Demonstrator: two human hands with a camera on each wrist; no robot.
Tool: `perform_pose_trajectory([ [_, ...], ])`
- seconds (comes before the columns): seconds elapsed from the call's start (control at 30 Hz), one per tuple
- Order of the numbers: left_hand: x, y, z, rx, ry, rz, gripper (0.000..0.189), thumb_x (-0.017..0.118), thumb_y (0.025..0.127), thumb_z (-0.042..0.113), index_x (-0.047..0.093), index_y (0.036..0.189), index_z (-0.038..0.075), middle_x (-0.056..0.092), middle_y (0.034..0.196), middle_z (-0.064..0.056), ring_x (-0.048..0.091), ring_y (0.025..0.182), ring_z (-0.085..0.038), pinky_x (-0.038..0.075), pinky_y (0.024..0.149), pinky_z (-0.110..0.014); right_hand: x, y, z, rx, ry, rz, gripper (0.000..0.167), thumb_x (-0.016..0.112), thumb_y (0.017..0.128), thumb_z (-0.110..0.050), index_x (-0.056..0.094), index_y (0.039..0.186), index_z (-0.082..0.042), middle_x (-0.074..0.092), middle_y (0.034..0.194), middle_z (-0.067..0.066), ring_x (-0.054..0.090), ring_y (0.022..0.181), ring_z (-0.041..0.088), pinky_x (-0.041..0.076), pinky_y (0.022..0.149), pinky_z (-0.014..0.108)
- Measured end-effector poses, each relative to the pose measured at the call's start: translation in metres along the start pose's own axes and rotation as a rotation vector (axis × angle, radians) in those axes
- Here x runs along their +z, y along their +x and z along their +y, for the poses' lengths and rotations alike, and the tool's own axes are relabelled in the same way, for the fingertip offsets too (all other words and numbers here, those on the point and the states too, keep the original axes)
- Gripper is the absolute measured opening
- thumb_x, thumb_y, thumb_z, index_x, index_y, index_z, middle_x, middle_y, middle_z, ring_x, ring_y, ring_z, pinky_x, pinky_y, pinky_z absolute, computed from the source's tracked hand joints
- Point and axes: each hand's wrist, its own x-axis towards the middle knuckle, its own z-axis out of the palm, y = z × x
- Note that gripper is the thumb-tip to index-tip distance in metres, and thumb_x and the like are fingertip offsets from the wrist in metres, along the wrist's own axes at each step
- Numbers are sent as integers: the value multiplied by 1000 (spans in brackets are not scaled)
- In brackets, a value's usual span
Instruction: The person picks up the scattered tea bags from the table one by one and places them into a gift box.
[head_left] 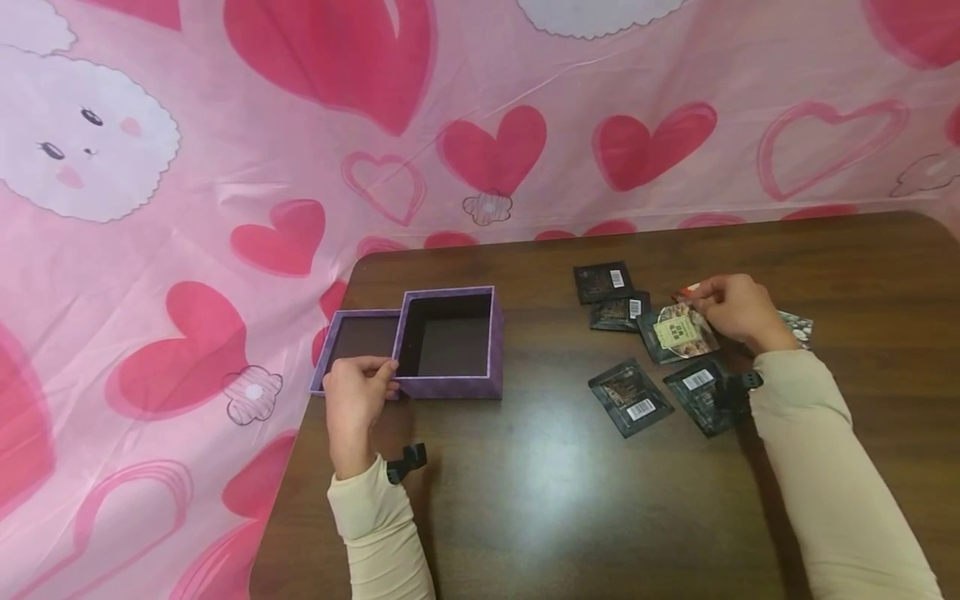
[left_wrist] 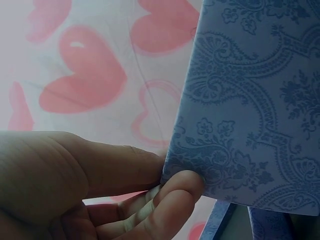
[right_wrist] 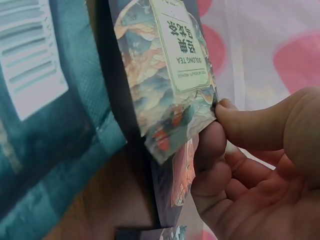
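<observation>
A purple patterned box (head_left: 457, 387) stands with its open side up, overlapping a shallower purple tray or lid (head_left: 318, 367) at its left. My left hand (head_left: 356, 398) pinches the box's near left corner between thumb and fingers; the left wrist view shows the patterned wall (left_wrist: 245, 110) at the fingertips. Over on the right, my right hand (head_left: 738, 310) pinches the edge of an oolong tea sachet (right_wrist: 185, 50) with a pale green label. That sachet's face is up in the head view. An orange-printed sachet (head_left: 686, 291) lies behind it, partly hidden by the fingers.
Black sachets with barcode labels lie about the right hand: one at the back (head_left: 602, 282), one beside it (head_left: 617, 313), one nearer (head_left: 630, 398), and one under the wrist (head_left: 701, 392). A floral-printed sachet (head_left: 799, 329) shows past the wrist. A heart-patterned cloth (head_left: 525, 75) hangs behind the table (head_left: 525, 500).
</observation>
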Motion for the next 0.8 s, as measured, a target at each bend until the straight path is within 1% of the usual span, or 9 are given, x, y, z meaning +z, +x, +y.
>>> perform_pose_trajectory([
  [0.07,1,0,0,4,-1,5,16,74,92,7,77,99,-7,74,80,-18,72,61,-22,62,61,-31,-1,0,1,-10,13,10,26,58,97,-10,64,110,12,64,94,24,55,82,33,46,61,33],
  [0.13,1,0,0,6,0,7,16,74,92,7,77,99,-7,74,80,-18,72,61,-22,62,61,-30,-3,-2,0,4,54,10,28,59,97,-10,65,112,13,64,101,26,54,85,31,46,62,31],
  [0.2,1,0,0,6,7,9,16,74,91,7,77,99,-7,74,80,-18,72,61,-22,62,61,-31,-5,-3,-2,24,116,16,30,58,97,-9,64,114,15,64,104,27,57,83,25,48,62,29],
  [0.27,1,0,0,7,8,12,16,75,91,7,77,99,-6,74,79,-18,72,61,-22,62,61,-30,-7,-6,-7,53,184,27,30,57,98,-7,63,116,16,65,102,23,59,79,19,52,61,27],
  [0.37,-1,0,0,10,1,12,16,74,91,7,77,99,-6,74,79,-18,72,61,-23,61,59,-28,-9,-8,-14,82,278,29,30,55,99,-5,61,118,18,67,93,12,62,71,10,58,62,27],
  [0.43,-1,0,-1,12,-6,10,16,74,91,7,77,99,-6,74,78,-18,72,61,-23,61,58,-26,-10,-10,-19,92,324,26,31,56,100,-6,61,119,18,66,89,3,64,70,9,61,64,28],
  [0.6,-1,0,0,18,-4,9,15,75,91,7,78,98,-6,74,78,-17,72,60,-22,61,60,-27,-9,-13,-32,82,413,42,34,60,100,-10,61,121,17,69,84,-3,68,70,9,62,66,31],
  [0.7,-1,0,0,19,-14,16,14,75,90,6,78,98,-6,74,78,-17,72,59,-23,61,59,-27,-7,-14,-44,70,496,71,30,63,99,-12,67,117,12,71,79,-3,70,68,11,61,61,28],
  [0.8,1,0,-1,12,-30,23,14,75,90,6,78,97,-6,74,78,-17,72,60,-24,60,57,-25,-5,-14,-55,66,602,71,18,66,97,-11,76,106,1,73,76,-2,71,66,12,59,56,24],
])
